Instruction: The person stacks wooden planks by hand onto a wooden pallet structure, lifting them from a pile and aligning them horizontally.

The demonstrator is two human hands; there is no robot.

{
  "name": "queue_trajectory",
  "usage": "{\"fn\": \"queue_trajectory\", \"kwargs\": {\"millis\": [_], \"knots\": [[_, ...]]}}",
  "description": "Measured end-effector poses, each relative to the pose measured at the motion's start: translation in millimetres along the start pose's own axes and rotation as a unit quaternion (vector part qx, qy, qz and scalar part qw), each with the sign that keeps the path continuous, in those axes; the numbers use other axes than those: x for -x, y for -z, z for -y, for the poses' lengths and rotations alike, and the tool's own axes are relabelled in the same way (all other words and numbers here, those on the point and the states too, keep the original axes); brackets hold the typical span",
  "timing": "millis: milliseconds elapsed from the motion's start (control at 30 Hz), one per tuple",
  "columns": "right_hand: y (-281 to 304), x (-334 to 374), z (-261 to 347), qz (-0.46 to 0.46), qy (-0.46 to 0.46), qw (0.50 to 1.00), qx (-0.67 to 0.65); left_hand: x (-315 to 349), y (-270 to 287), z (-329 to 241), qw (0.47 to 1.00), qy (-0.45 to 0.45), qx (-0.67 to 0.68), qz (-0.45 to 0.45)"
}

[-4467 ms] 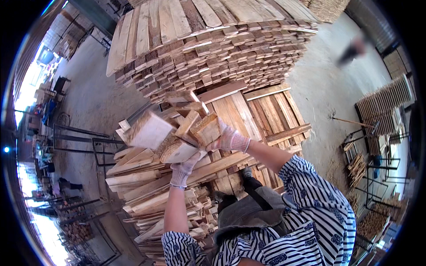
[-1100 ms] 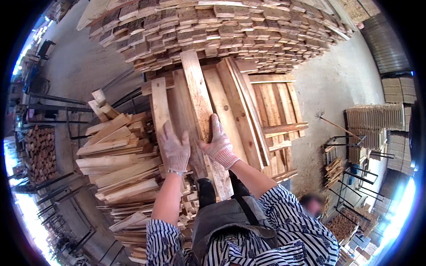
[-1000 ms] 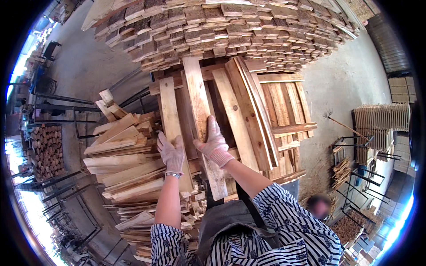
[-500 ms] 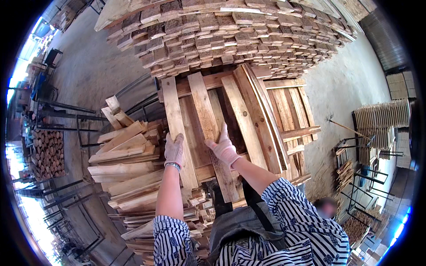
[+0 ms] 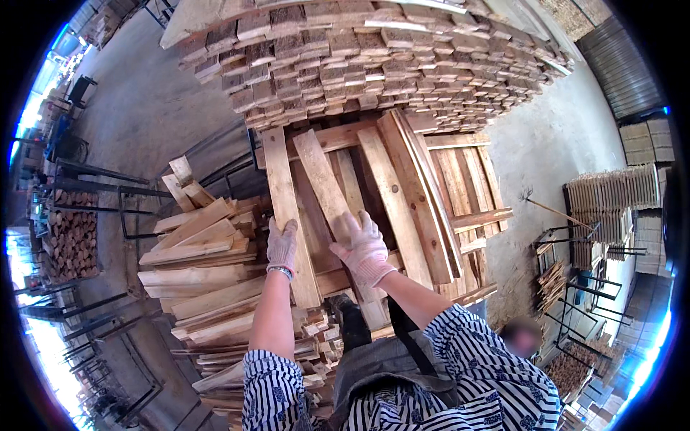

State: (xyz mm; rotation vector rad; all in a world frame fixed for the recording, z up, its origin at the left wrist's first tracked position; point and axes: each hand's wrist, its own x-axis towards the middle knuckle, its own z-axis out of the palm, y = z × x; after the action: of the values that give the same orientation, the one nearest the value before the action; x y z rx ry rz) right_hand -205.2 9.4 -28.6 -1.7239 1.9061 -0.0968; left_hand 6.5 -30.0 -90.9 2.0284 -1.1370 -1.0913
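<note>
Grasping L board (image 5: 282, 183), L hand (image 5: 282, 248) seems OK, but mid board (image 5: 319, 172) may skew if R hand (image 5: 365, 251), w/ grip unclenched, slips.

No legible lettering, labels, numbers or signs anywhere in the head view.

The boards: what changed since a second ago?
The middle board has slid toward the person: its far end stuck out past the left board; now they're about level. The left hand has taken hold of the left board. The right hand stays on the middle board. The tall stack hasn't moved.
</note>
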Motion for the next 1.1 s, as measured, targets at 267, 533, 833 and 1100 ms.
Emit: {"fn": "queue_trajectory", "kwargs": {"millis": [267, 533, 833, 1100], "knots": [[-2, -12, -9, 0.146, -0.1, 0.976, -0.123, 1, -4, 7, 0.999, -0.016, -0.017, -0.025], [-56, -54, 44, 0.064, -0.067, 0.97, -0.226, -12, -3, 10, 0.999, -0.028, -0.017, 0.0], [-64, -49, 45, 0.11, -0.081, 0.902, -0.41, -16, 14, 19, 0.998, -0.042, 0.033, 0.026], [-80, -47, 44, 0.119, -0.095, 0.855, -0.496, -19, 25, 6, 0.995, 0.015, -0.023, 0.095]]}}
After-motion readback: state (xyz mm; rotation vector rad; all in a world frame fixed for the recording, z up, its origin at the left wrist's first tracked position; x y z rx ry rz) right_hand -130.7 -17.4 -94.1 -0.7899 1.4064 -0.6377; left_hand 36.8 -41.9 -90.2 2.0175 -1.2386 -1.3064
